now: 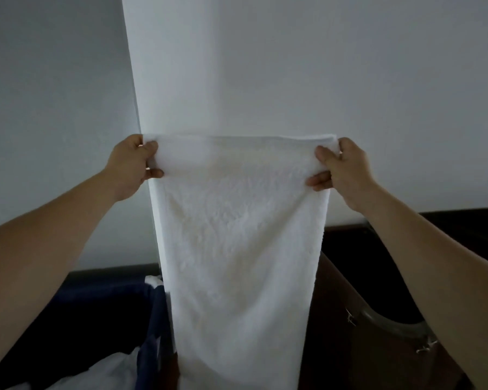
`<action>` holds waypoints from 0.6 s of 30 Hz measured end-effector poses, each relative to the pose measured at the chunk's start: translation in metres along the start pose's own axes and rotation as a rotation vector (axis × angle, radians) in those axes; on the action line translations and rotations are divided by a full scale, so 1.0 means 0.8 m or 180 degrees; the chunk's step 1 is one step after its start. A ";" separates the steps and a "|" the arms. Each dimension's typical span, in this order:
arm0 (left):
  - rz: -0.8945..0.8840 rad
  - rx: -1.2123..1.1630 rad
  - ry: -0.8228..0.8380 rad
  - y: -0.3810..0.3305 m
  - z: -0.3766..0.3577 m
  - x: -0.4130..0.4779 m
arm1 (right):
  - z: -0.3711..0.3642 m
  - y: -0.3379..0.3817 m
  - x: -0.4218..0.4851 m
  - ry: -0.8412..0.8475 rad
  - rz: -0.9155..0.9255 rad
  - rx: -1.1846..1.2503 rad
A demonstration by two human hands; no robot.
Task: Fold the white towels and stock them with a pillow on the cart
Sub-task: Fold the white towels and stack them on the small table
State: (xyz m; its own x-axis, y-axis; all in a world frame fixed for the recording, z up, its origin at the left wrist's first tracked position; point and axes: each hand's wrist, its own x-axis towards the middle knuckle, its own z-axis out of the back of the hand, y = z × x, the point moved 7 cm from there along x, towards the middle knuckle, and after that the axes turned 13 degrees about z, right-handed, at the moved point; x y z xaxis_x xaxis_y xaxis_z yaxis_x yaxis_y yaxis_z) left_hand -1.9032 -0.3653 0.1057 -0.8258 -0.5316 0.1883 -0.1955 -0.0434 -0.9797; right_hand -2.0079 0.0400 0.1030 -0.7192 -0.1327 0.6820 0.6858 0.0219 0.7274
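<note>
Ops: status on the fold?

Floor: mid-fold. White terry-cloth towel [241, 235] is up in the air, hanging straight down from the hands. Grip: left hand [133, 164] pinches the top-left corner, right hand [341, 170] pinches the top-right. The hands are apart, with the top edge stretched level between them.

Ops: folds done?

Floor: the edge at the right hand looks layered, so probably one fold is in. That's a judgement only, since the bottom hem runs out of frame.

Ops: next?

Floor: likely bring the hands together to halve the width. It needs the corners matched and both pinches firm. Terry is limp and will sag off-square.

Ops: cart?

Floor: can't confirm. Below the right hand is a dark brown panel [378, 277] with a grey curved rim [389, 322]. Below the left hand is a dark blue fabric bin [102, 305] with loose white linen [104, 370] in it. No pillow in view. Stocking hasn't started for this towel.
</note>
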 end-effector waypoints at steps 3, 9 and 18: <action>-0.0089 0.0077 -0.0248 0.000 -0.012 0.006 | 0.001 -0.017 0.007 -0.0020 0.0003 0.0062; -0.0174 0.0016 -0.0857 -0.001 -0.010 -0.005 | -0.012 -0.028 0.026 0.0138 0.0124 0.0219; 0.0060 -0.0487 -0.0588 0.031 0.000 -0.078 | -0.005 -0.043 -0.025 0.0250 0.0041 0.0315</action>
State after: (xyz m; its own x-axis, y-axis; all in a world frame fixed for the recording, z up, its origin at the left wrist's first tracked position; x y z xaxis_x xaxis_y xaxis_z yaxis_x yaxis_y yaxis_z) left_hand -1.8566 -0.3331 0.0695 -0.7221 -0.6773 0.1408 -0.2705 0.0892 -0.9586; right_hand -2.0168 0.0376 0.0640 -0.6969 -0.2088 0.6861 0.6777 0.1213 0.7252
